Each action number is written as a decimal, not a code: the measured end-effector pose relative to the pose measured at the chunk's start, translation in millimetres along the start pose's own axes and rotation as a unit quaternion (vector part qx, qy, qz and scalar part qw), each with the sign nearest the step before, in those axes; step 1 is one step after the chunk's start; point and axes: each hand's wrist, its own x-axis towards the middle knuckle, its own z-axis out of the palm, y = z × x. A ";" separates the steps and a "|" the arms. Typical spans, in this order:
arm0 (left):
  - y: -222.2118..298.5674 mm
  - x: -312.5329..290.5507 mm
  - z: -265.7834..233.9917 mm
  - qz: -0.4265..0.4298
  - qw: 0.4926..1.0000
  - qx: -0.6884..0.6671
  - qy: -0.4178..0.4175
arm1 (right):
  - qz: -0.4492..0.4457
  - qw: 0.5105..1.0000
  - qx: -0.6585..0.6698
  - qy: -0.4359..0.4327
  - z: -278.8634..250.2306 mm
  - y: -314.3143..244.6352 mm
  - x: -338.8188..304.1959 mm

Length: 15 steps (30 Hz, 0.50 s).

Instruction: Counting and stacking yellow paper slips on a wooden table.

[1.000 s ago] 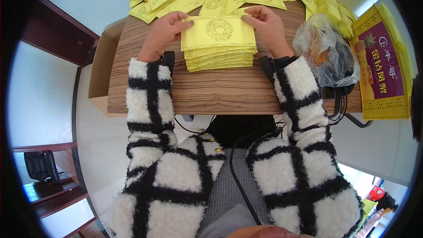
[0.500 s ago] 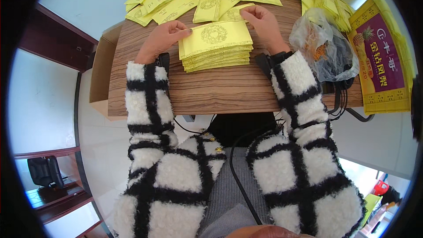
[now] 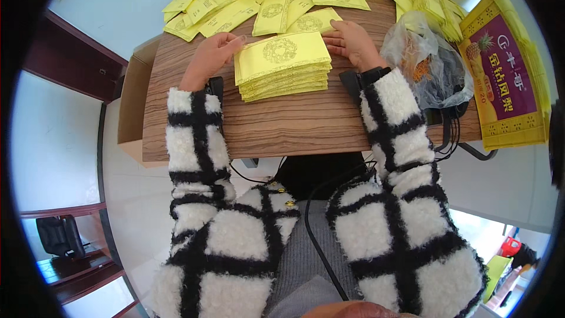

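Observation:
A neat stack of flat yellow packets [image 3: 281,73] stands near the middle of the wooden tabletop, its top packet bearing a round dark ornament. My left hand [image 3: 213,58] is beside the stack's far left corner, fingertips reaching to its edge; motion softens their outline. On the other side, my right hand [image 3: 355,46] is open, its fingers spread along the stack's right edge. Just behind the stack lies a single yellow packet [image 3: 310,22], close to my right fingertips. Neither hand lifts anything off the table.
A heap of loose yellow packets [image 3: 273,9] covers the table's far side. At right, a clear plastic bag [image 3: 426,65] with orange bits sits near dark cables [image 3: 452,135]. A yellow and purple printed bag [image 3: 509,76] stands beyond. A cardboard box [image 3: 132,103] is left of the table [image 3: 282,132].
My fingers have left the top packet's far edge and come down along the stack's sides. The right hand has loosened from its pinch into spread fingers. The view has shifted slightly.

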 end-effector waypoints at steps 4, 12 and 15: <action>1.8 1.7 -0.1 0.017 1.000 0.006 -0.006 | -0.023 1.000 -0.003 -0.020 -0.6 -1.2 0.9; 1.1 1.2 3.0 0.020 1.000 -0.013 0.014 | -0.119 0.982 -0.122 0.077 -14.3 6.1 21.7; -7.4 6.1 5.2 0.048 0.998 -0.013 0.029 | -0.113 0.988 -0.079 0.071 -17.4 9.6 27.9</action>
